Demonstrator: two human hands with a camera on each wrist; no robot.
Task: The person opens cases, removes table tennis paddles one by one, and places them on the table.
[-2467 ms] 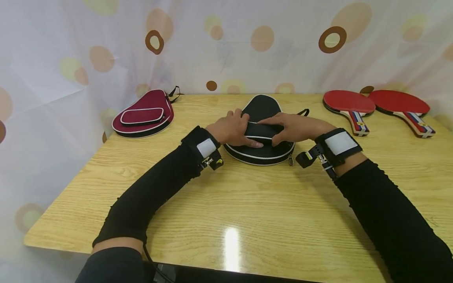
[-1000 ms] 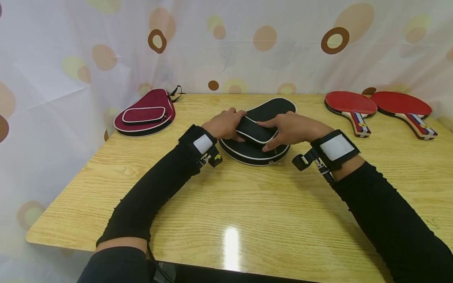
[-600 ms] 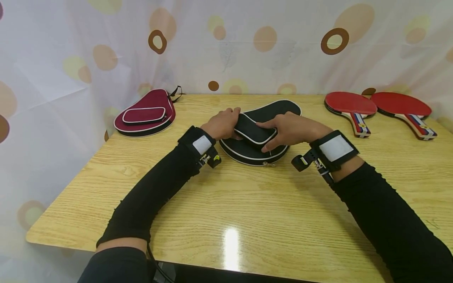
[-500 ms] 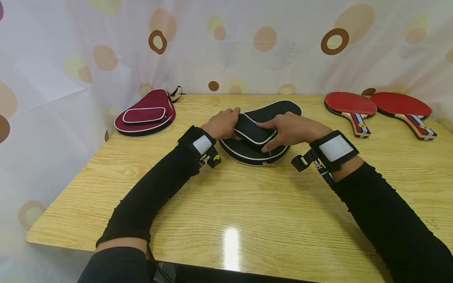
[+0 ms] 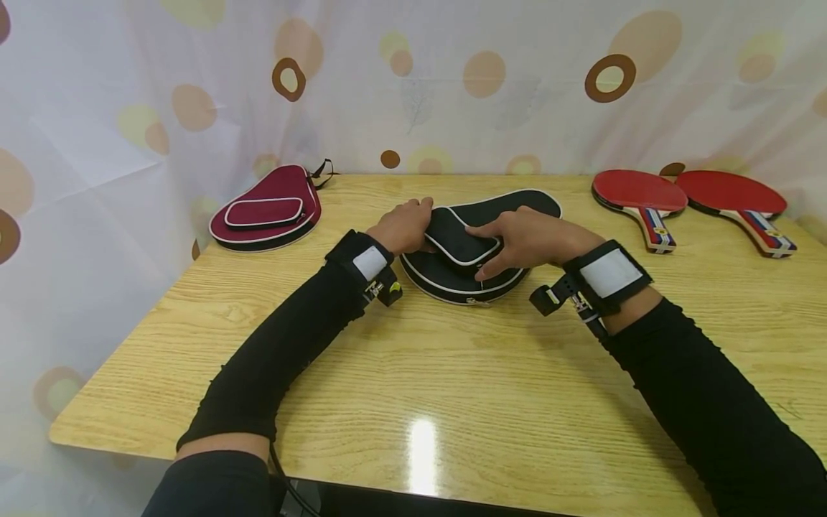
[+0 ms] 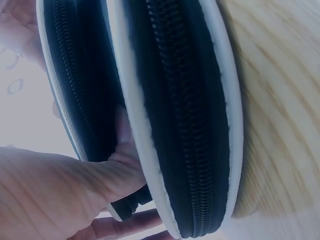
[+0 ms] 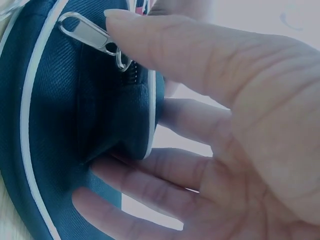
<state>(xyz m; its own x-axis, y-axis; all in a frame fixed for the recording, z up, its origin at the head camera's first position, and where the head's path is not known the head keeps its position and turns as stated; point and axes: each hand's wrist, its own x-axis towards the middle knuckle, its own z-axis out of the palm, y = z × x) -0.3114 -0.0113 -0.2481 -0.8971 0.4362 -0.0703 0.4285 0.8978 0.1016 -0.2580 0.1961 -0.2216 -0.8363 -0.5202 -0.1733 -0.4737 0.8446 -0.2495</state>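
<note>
A black table tennis paddle case (image 5: 444, 280) with white piping lies flat on the table, its narrow end pointing to the back right. My left hand (image 5: 403, 226) grips its left side; in the left wrist view the thumb (image 6: 120, 165) reaches between the raised front pocket (image 6: 85, 95) and the main body. My right hand (image 5: 533, 237) holds the pocket's right end, thumb at the near edge and fingers across the top. In the right wrist view the thumb tip is beside a silver zipper pull (image 7: 85, 32), and the fingers lie along the pocket and the case.
A maroon paddle case (image 5: 266, 208) with a black strap lies at the back left. Two red paddles, a left one (image 5: 639, 190) and a right one (image 5: 733, 190), lie at the back right. A patterned curtain (image 5: 439, 108) hangs behind the wooden table (image 5: 362, 402).
The black case has turned clockwise under both hands, its narrow end swinging from straight back to the right. Its main zipper pull has shifted left along the near edge.
</note>
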